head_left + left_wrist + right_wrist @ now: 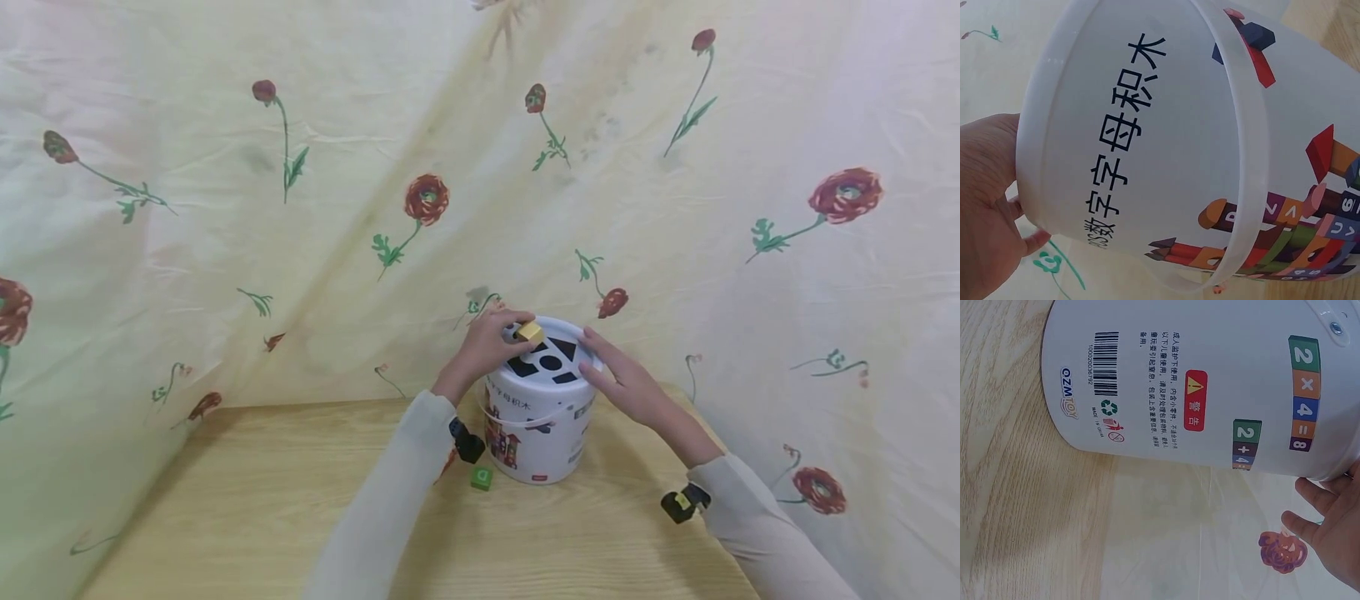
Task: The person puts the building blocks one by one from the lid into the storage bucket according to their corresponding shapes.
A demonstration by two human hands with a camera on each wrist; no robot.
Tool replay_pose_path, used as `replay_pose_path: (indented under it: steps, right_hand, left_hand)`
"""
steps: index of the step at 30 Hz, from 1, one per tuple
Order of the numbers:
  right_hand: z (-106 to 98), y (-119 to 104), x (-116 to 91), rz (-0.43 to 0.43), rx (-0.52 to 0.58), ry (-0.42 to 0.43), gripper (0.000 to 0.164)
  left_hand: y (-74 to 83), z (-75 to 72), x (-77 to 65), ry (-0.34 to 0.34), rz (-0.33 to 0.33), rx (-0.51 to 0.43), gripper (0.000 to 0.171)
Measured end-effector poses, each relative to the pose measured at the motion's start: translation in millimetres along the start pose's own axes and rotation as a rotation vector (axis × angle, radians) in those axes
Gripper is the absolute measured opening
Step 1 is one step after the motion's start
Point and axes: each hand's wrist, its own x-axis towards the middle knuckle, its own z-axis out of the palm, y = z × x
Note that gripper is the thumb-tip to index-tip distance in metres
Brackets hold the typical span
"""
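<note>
Over the lid [575,366] of a white bucket [542,454], toward 11 o'clock from its centre, the fingers of the left hand [487,342] are pinching a yellow block [531,332] between thumb and fingertips. Whether the block is touching the lid, the pictures are not telling clearly. At 3 o'clock on the lid, the fingers of the right hand [626,387] are spreading apart, the tips resting at the rim.

The bucket is standing upright, its lid showing dark cut-out holes: a round hole [551,363] near the middle, a triangular hole [562,347] toward 1 o'clock and others around it. The lid is hiding whatever the bucket is holding. A white handle [528,423] is hanging down the front at 6 o'clock.

The left hand is arching in from 10 o'clock, its wrist bending over the rim; the right hand is reaching across from 4 o'clock, its forearm slanting up from below. Each wrist is carrying a black camera [467,440] beside a pale sleeve [390,500].

At the bucket's 7 o'clock, a green block [482,478] is lying near its base on the wooden table [300,500]. Behind, a flowered cloth [337,167] is hanging.
</note>
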Motion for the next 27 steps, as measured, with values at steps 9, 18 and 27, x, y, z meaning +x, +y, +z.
replay_pose_path:
  steps: [9, 18, 27]
  right_hand:
    - [1.0, -0.5, -0.1, -0.001, -0.006, -0.003, 0.066]
    - [-0.7, -1.8, -0.6, -0.009, -0.002, -0.002, 0.067]
    - [-1.5, -1.7, -1.6, -0.016, -0.002, 0.012, 0.064]
  left_hand:
    - [-1.5, 3.2, 1.1, -0.032, -0.009, -0.108, 0.047]
    - [-1.3, 5.5, 0.8, -0.049, -0.047, -0.128, 0.040]
    - [-1.3, 9.8, 1.2, -0.026, -0.072, -0.122, 0.038]
